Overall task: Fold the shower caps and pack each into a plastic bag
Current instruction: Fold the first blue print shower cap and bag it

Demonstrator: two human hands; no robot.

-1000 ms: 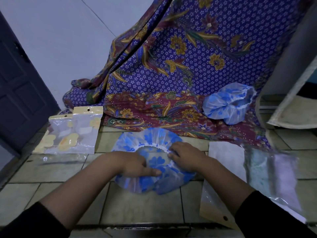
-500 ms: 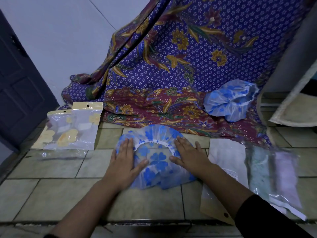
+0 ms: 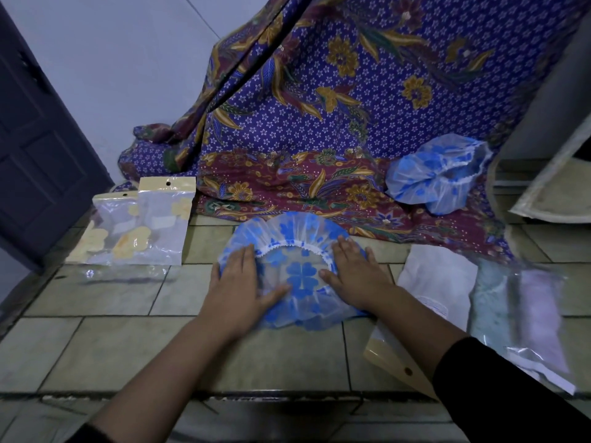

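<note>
Taking the shower cap (image 3: 302, 276) as the clock's centre, the tiled floor (image 3: 128, 346) lies bare toward 6 and 7 o'clock, crossed only by the two forearms. At 9 o'clock a strip of open tile separates the left hand (image 3: 238, 289) from a clear bag (image 3: 124, 273) lying flat. The packed bags (image 3: 144, 228) lie at 10, with a dark door (image 3: 38, 155) beyond them. At 12 the draped batik cloth (image 3: 319, 123) rises just behind the cap's rim and closes that side. At 2 a second shower cap (image 3: 438, 180) sits on the cloth, well apart. At 3 the empty bags (image 3: 435, 282) lie just beside the right hand (image 3: 355, 276), and a blurred packet stack (image 3: 524, 314) lies past them.
</note>
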